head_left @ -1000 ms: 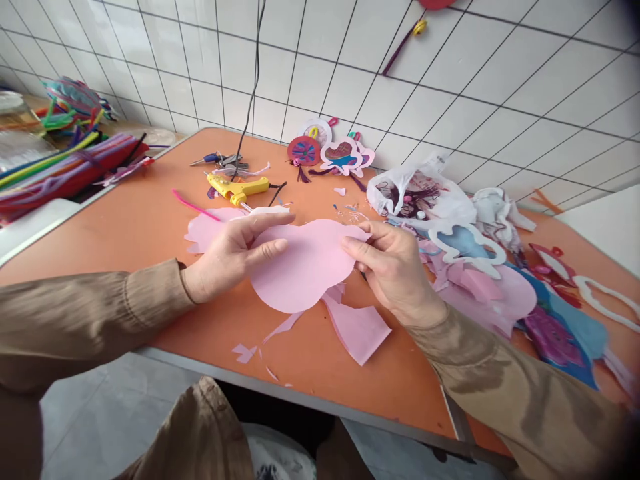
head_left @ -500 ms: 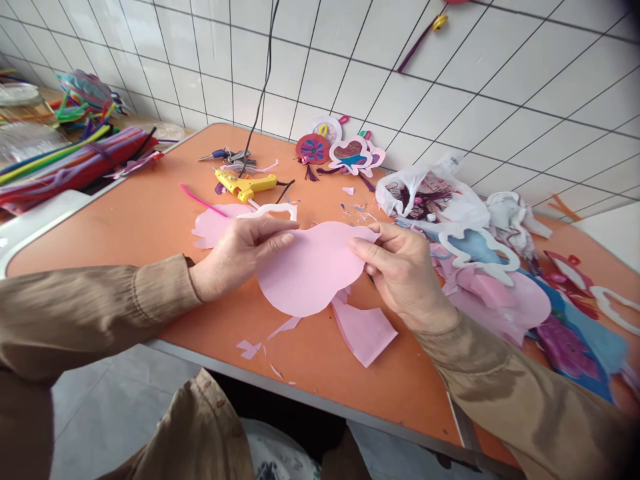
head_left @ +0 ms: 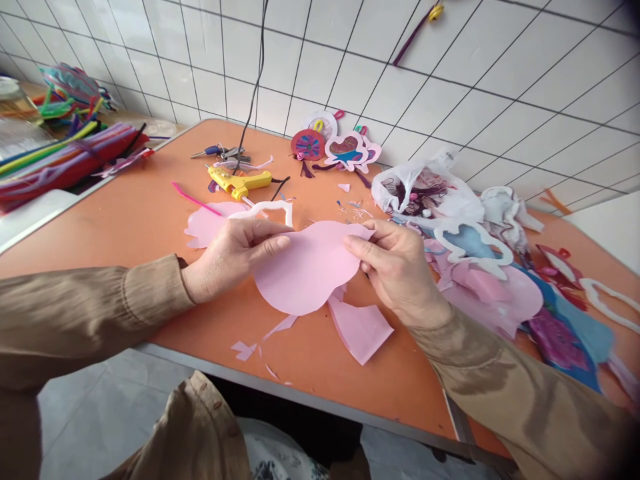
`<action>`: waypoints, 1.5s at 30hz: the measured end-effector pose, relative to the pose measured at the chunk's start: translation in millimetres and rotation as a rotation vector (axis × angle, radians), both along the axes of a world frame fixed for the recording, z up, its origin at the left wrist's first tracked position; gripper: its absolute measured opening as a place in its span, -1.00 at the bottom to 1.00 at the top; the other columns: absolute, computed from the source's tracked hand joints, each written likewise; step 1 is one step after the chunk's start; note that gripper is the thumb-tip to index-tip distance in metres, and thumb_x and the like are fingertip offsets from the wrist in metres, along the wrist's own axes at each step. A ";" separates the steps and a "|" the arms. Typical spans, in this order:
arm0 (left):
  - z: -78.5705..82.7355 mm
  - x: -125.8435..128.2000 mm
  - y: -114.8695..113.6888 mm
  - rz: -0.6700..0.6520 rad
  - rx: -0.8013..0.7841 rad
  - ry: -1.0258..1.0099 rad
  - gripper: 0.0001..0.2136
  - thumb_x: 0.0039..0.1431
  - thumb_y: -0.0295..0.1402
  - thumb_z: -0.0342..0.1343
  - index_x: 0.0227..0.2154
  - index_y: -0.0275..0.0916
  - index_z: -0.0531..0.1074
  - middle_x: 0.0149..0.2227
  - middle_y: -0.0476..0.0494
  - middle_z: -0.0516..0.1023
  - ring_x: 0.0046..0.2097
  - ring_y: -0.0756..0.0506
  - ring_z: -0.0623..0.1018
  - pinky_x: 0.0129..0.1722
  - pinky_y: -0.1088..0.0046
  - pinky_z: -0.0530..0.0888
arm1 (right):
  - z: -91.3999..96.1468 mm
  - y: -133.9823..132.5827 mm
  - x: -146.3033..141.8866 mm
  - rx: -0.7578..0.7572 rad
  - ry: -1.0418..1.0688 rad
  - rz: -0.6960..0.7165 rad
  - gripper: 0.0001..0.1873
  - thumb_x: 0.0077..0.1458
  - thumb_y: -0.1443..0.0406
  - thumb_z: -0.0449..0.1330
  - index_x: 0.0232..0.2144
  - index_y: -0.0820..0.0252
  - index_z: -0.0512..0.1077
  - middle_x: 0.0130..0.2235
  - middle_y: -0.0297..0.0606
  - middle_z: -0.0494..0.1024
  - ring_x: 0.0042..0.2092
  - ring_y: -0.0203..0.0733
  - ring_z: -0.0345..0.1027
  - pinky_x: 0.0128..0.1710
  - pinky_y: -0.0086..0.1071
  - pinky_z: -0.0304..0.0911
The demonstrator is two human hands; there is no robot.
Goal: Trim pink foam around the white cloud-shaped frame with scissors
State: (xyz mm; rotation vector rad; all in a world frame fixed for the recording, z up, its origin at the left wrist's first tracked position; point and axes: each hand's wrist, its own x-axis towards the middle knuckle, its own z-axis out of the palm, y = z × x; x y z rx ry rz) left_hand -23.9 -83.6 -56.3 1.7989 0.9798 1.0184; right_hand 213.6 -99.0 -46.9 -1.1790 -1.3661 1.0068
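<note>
A pink paper cutout (head_left: 305, 270) with a wavy rounded outline is held up over the table between both hands. My left hand (head_left: 235, 257) pinches its upper left edge, thumb on top. At the upper right edge, my right hand (head_left: 395, 263) grips it between thumb and fingers. Beyond my left hand lie a white wavy-edged frame (head_left: 273, 208) and another pink piece (head_left: 207, 223), both partly hidden by the hand. Beneath the cutout, a folded pink paper offcut (head_left: 363, 330) and thin pink scraps (head_left: 244, 350) rest on the table.
A yellow glue gun (head_left: 243, 181) with a cord lies near keys (head_left: 233, 157). Decorated tags (head_left: 345, 148) lean at the tiled wall. On the right are a white plastic bag (head_left: 453, 200), a white frame (head_left: 475, 247) and pink pieces. Pipe cleaners (head_left: 75, 163) lie at left.
Both hands keep the same hold on the pink paper cutout. The whole view has shifted slightly, with everything a little further left in the picture.
</note>
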 end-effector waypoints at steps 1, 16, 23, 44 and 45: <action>0.2 -0.7 -0.2 -0.015 -0.021 -0.002 -0.54 0.21 0.09 0.20 -0.18 -0.23 0.68 -0.25 -0.18 0.72 -0.25 -0.14 0.63 -0.35 0.43 0.54 | -0.4 0.1 0.6 0.002 0.005 0.005 -0.76 -0.05 0.21 0.39 -0.57 0.16 0.43 -0.60 -0.47 0.35 -0.57 -0.41 0.07 -0.57 -0.41 -0.02; -5.3 5.4 1.9 -0.073 -0.563 -0.337 -0.48 -0.05 -0.14 0.47 -0.01 -0.22 0.59 -0.20 -0.24 0.71 -0.17 -0.29 0.67 -0.26 0.27 0.65 | -4.0 5.3 -0.8 0.068 0.083 -0.057 -0.82 -0.05 0.23 0.35 -0.51 0.19 0.45 -0.60 -0.49 0.33 -0.57 -0.42 0.09 -0.58 -0.43 -0.04; -0.2 5.2 0.2 -0.076 -0.604 -0.318 -0.62 -0.10 -0.06 0.46 -0.31 -0.24 0.65 -0.31 -0.21 0.71 -0.30 -0.23 0.66 -0.38 0.35 0.60 | 0.8 0.9 -4.3 0.069 0.025 0.002 -0.78 -0.06 0.21 0.32 -0.56 0.16 0.39 -0.59 -0.48 0.28 -0.54 -0.41 0.04 -0.54 -0.41 -0.01; 3.6 4.1 -0.6 -0.238 -0.660 -0.010 -0.61 0.00 0.03 0.39 -0.41 -0.26 0.68 -0.43 -0.24 0.70 -0.51 -0.17 0.63 -0.65 0.45 0.47 | 6.1 -16.0 -11.9 -0.053 -0.137 0.222 -0.77 -0.01 0.20 0.28 -0.55 0.19 0.37 -0.55 -0.44 0.31 -0.49 -0.37 0.15 -0.49 -0.40 0.05; 4.0 3.9 -0.7 -0.235 -0.657 -0.004 -0.60 0.00 0.04 0.39 -0.42 -0.28 0.67 -0.44 -0.25 0.70 -0.51 -0.17 0.63 -0.66 0.46 0.47 | 6.4 -15.7 -11.4 -0.059 -0.134 0.232 -0.78 -0.01 0.20 0.28 -0.55 0.20 0.37 -0.55 -0.43 0.32 -0.49 -0.37 0.16 -0.49 -0.40 0.05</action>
